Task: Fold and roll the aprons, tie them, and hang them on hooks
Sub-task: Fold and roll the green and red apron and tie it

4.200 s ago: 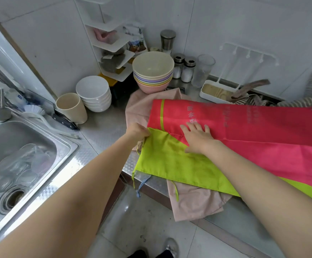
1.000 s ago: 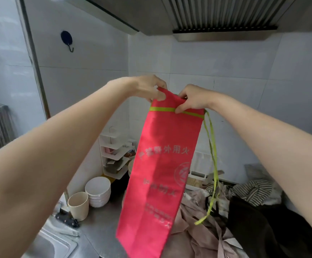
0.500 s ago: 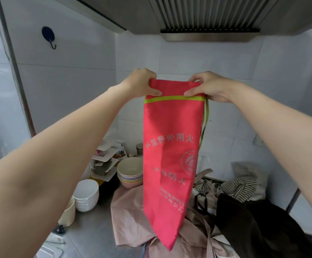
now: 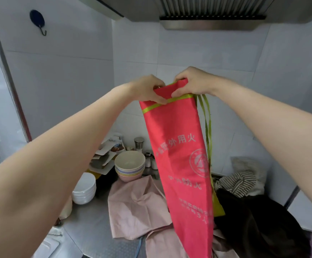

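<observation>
A person holds a long, folded red fabric apron (image 4: 181,161) with a lime-green band near its top up in the air in front of the white tiled wall. The left hand (image 4: 147,89) pinches the apron's top left corner, thumb on the near face by the green band, fingers curled behind. The right hand (image 4: 192,81) grips the top right corner the same way, and the two hands sit close together with the top edge bunched between them. The apron hangs straight down from both grips as a narrow panel, pale printed characters and a round emblem on its face, its lower end reaching down past the steel counter (image 4: 88,233). Thin lime-green apron strings (image 4: 208,127) dangle from under the right hand along the apron's right edge.

On the counter beneath lie a crumpled pale pink apron (image 4: 134,203), a dark brown cloth (image 4: 259,226) to the right, and a striped cloth (image 4: 240,181) behind it. A stack of pastel bowls (image 4: 130,165) stands near the wall; its top bowl looks empty. A stack of white bowls (image 4: 85,190) stands to the left. A round blue wall hook (image 4: 38,20) is stuck high on the left wall, bare.
</observation>
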`<state>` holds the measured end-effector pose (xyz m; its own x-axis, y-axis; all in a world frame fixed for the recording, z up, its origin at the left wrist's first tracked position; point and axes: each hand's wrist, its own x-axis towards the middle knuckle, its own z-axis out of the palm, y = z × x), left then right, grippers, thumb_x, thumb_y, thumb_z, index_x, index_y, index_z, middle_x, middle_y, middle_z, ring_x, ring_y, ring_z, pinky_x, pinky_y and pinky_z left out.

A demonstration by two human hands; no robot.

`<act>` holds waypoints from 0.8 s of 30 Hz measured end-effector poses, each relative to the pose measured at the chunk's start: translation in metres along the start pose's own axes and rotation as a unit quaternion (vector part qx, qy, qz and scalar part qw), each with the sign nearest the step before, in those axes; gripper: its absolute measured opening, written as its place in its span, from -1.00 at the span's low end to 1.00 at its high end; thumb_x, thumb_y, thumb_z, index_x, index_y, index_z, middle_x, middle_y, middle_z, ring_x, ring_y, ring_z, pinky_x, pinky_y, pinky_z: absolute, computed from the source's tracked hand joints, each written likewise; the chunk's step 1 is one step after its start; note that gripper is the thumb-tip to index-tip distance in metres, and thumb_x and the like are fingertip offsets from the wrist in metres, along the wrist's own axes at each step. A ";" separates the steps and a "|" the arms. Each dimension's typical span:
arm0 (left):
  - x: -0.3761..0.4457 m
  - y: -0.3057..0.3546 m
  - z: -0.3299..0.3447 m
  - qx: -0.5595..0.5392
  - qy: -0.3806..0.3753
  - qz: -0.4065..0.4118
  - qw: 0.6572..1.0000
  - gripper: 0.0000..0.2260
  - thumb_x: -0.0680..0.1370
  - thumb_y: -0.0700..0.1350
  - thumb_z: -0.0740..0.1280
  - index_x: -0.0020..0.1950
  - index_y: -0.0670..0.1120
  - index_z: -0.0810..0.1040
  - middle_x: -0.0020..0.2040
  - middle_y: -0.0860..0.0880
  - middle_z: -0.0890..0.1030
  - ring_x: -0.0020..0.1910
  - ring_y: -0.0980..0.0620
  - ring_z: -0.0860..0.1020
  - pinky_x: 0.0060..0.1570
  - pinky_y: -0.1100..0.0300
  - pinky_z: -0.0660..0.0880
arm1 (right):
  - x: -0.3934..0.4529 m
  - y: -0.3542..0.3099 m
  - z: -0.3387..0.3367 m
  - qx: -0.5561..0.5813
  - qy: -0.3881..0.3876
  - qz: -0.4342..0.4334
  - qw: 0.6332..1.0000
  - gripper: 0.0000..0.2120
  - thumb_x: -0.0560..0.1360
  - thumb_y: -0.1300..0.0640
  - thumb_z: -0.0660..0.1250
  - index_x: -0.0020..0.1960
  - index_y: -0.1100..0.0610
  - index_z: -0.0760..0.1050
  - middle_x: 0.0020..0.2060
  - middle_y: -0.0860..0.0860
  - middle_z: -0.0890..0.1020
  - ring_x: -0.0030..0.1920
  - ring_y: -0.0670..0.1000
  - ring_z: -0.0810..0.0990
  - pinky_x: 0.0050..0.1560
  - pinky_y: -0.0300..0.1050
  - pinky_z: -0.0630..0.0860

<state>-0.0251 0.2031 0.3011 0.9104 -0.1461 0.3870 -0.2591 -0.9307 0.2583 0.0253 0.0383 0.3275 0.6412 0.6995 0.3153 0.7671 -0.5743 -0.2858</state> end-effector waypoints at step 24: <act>-0.101 -0.137 0.166 -0.097 0.019 -0.455 0.885 -0.63 0.48 -0.14 0.38 0.23 -0.25 0.46 0.20 -0.23 0.53 0.20 -0.21 0.49 0.11 0.05 0.40 | -0.049 0.100 0.166 -0.061 -0.363 0.236 0.899 -0.62 0.44 0.17 0.41 0.23 0.24 0.49 0.12 0.12 0.57 0.12 0.14 0.56 0.04 -0.11 0.50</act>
<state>-0.0278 0.2892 0.0797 0.7606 0.6484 -0.0307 0.5214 -0.5821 0.6239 0.0676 0.0173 0.1337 0.7487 0.4329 -0.5020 0.4371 -0.8918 -0.1172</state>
